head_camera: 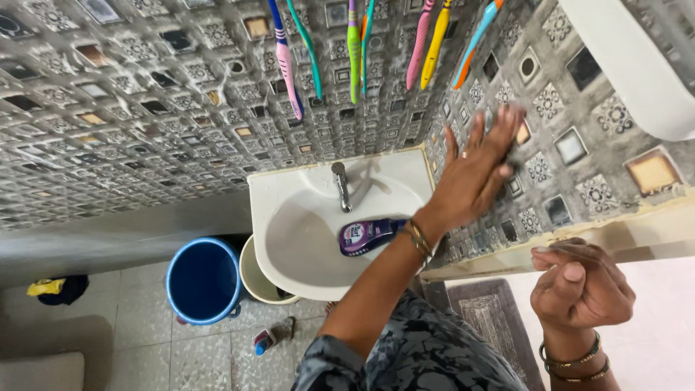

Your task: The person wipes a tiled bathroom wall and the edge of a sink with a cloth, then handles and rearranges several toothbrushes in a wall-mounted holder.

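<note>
My left hand (pixel 474 174) lies flat against the patterned tile wall (pixel 572 145) to the right of the sink, fingers spread; motion blur hides whether anything is under the fingertips. Bangles ring that wrist, and the patterned sleeve runs down to the lower middle. My right hand (pixel 579 286) hangs at the lower right with fingers curled in, nothing visible in it, bangles on its wrist too. Below my left forearm a purple bottle (pixel 365 235) lies on its side in the white basin (pixel 289 195), just under the metal tap (pixel 340 185).
Several coloured toothbrushes (pixel 355 51) hang on the wall above the sink. A blue bucket (pixel 203 279) and a cream bucket (pixel 253 282) stand under the basin. A small bottle (pixel 271 337) lies on the floor, a grey mat (pixel 492 311) by my feet, a white fixture (pixel 630 65) at top right.
</note>
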